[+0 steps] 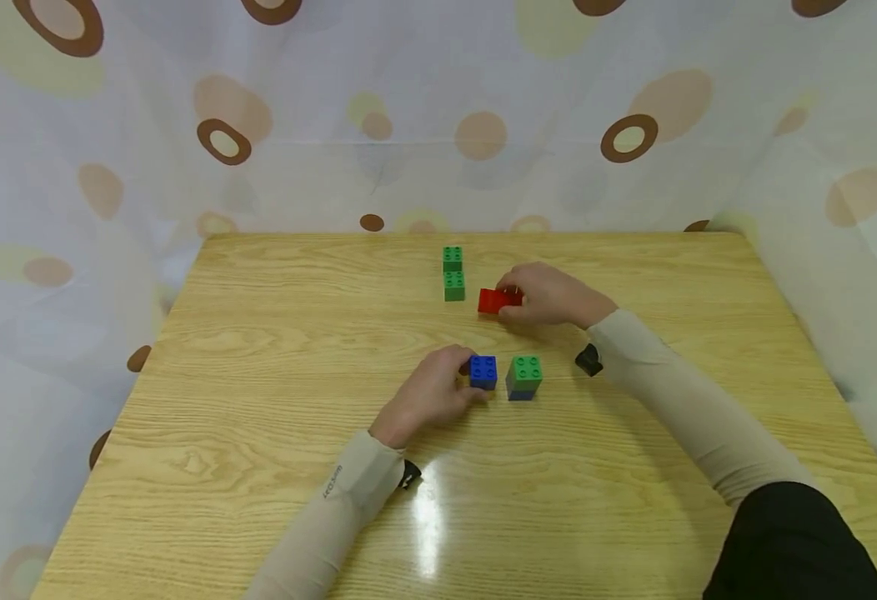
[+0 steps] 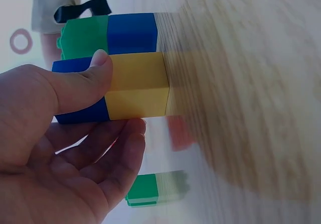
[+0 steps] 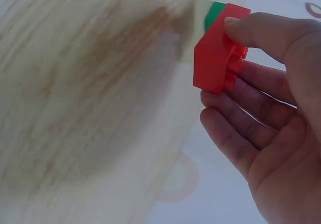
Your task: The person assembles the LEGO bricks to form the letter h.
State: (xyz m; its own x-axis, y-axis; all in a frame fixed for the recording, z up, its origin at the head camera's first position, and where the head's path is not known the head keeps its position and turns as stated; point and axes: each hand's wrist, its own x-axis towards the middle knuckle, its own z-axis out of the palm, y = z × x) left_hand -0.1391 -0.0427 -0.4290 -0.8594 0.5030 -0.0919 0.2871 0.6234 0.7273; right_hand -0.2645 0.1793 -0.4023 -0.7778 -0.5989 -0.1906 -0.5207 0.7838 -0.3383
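The left hand (image 1: 433, 390) is pinching a blue block (image 1: 483, 373) seated on a yellow block (image 2: 138, 86), which is standing on the counter (image 1: 273, 375) just beside a green-and-blue stack (image 1: 524, 376). The right hand (image 1: 549, 294) is pinching a red block (image 1: 489, 302) near two green blocks (image 1: 454, 288).

Bare left hand (image 1: 433, 387) and bare right hand (image 1: 551, 295) are both pinching!
The right is sitting farther forward; both beige-sleeved forearms (image 1: 697, 417) are slanting inward.

Screened-off table (image 1: 258, 392) spot, wood-grain top, circle-patterned sheeting (image 1: 416, 67) behind and beside it, kind of room unclear
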